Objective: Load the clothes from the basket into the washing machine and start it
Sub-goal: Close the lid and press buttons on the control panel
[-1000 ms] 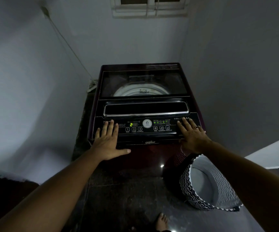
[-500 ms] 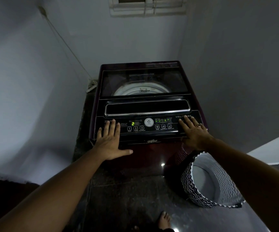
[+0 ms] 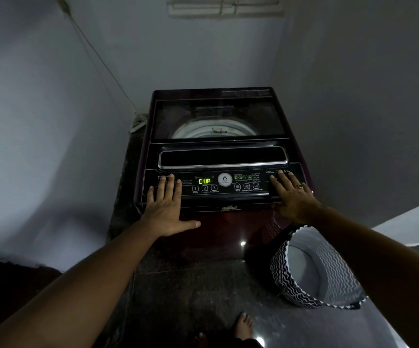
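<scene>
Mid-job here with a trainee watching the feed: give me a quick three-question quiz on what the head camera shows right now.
1. True or false: the lid of the washing machine is raised.
2. The green display reads: A) CUP B) END C) 88
3. Fill in: the left hand and right hand lie flat on the control panel; the ring is on the ___ hand.

Key: 1. False, the lid is down and the drum shows through its glass. 2. A. 3. right.
</scene>
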`<state>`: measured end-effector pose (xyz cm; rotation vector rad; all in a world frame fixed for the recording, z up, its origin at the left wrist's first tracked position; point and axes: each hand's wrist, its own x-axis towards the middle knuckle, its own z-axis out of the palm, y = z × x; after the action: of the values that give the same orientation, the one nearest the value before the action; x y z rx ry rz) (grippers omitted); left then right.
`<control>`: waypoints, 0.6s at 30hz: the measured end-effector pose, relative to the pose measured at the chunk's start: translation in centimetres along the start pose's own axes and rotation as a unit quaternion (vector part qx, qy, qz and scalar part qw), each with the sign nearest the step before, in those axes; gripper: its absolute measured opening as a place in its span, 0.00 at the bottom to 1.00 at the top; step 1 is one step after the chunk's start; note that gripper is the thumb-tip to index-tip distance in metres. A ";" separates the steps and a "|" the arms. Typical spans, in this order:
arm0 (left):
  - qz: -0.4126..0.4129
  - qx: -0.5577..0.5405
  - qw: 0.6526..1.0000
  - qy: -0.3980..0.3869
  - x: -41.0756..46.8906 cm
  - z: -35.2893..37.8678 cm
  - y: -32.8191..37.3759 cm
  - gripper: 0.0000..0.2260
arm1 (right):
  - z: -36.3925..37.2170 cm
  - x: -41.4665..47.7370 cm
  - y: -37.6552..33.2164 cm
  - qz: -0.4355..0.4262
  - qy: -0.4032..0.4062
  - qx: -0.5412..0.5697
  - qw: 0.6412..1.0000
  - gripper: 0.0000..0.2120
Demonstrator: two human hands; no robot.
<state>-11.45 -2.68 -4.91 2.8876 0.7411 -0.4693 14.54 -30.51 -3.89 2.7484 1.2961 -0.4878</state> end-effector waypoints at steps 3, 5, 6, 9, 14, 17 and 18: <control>0.001 0.000 1.000 0.000 -0.1 0.0 0.0 0.63 | 0.1 0.0 -0.1 0.003 0.004 0.001 1.000 0.44; 0.001 0.001 1.000 -0.001 -0.1 -0.1 0.0 0.63 | 0.1 0.0 -0.1 0.002 0.003 0.000 1.000 0.45; 0.001 0.001 1.000 -0.002 -0.1 -0.1 0.1 0.63 | 0.0 0.0 -0.1 0.001 0.002 -0.001 1.000 0.45; -0.001 0.004 1.000 -0.006 -0.1 -0.2 0.2 0.63 | -0.1 -0.2 -0.1 -0.001 -0.003 -0.001 1.000 0.46; -0.002 0.006 1.000 -0.008 -0.2 -0.3 0.2 0.63 | -0.3 -0.1 -0.2 0.001 -0.012 0.002 1.000 0.48; -0.003 0.006 1.000 -0.007 -0.2 -0.4 0.3 0.63 | -0.3 -0.1 -0.1 0.001 -0.011 0.002 1.000 0.48; -0.003 0.006 1.000 -0.007 -0.2 -0.4 0.3 0.63 | -0.2 -0.1 -0.1 0.000 -0.010 0.003 1.000 0.48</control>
<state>-11.39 -2.98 -4.49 2.8922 0.7467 -0.4951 14.43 -30.45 -3.61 2.7415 1.2917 -0.5189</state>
